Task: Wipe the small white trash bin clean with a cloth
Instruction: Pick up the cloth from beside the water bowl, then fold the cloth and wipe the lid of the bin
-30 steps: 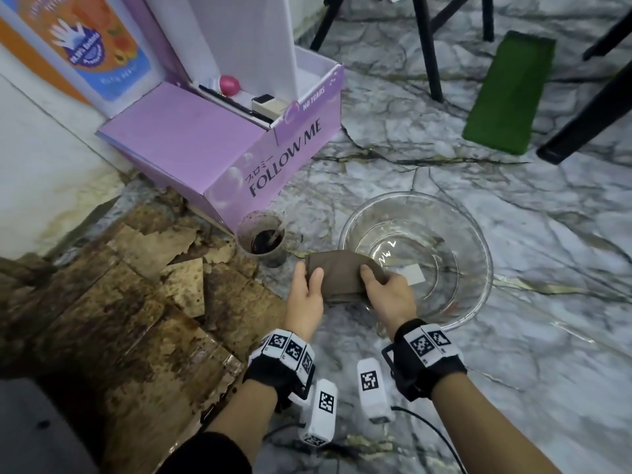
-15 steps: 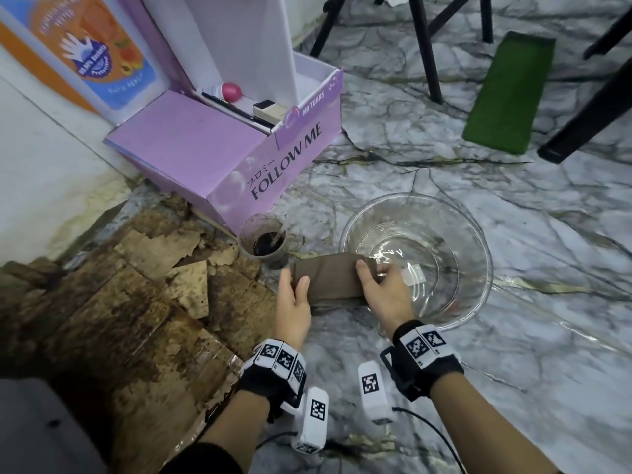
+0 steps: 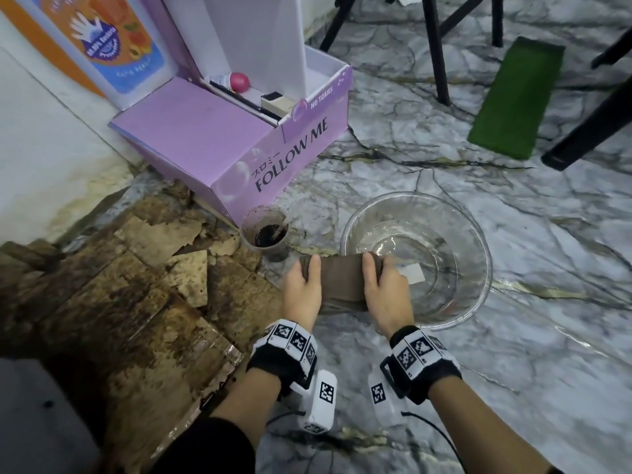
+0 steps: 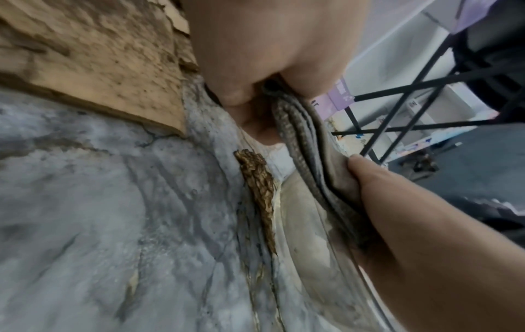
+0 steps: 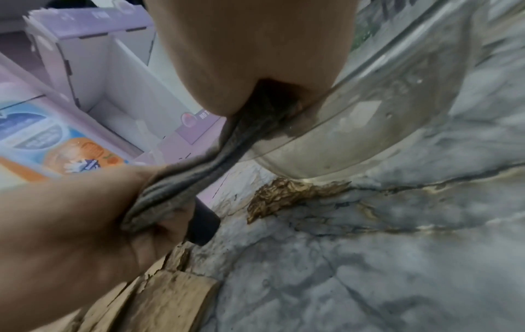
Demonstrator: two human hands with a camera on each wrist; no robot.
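Observation:
A folded brown cloth [image 3: 340,282] is stretched between both hands just above the marble floor, over the left rim of a clear glass bowl [image 3: 478,241]. My left hand [image 3: 304,292] grips its left end, fingers curled over the top edge. My right hand [image 3: 383,295] grips the right end at the bowl's rim. The left wrist view shows the cloth [image 4: 312,157] in layered folds pinched by both hands. In the right wrist view the cloth [image 5: 199,175] runs from my palm to the left hand [image 5: 71,213]. A small dirty cup [image 3: 265,234] holding dark liquid stands just left of the cloth.
A purple "FOLLOW ME" box [image 3: 273,148] stands open behind the cup. Wet, stained cardboard [image 3: 119,285] covers the floor at left. Black chair legs [image 3: 436,49] and a green mat [image 3: 516,97] are at the back right. A white label lies inside the bowl.
The cloth, humped between the hands a second ago, is now pulled flatter and wider. Both hands stayed at the bowl's left rim.

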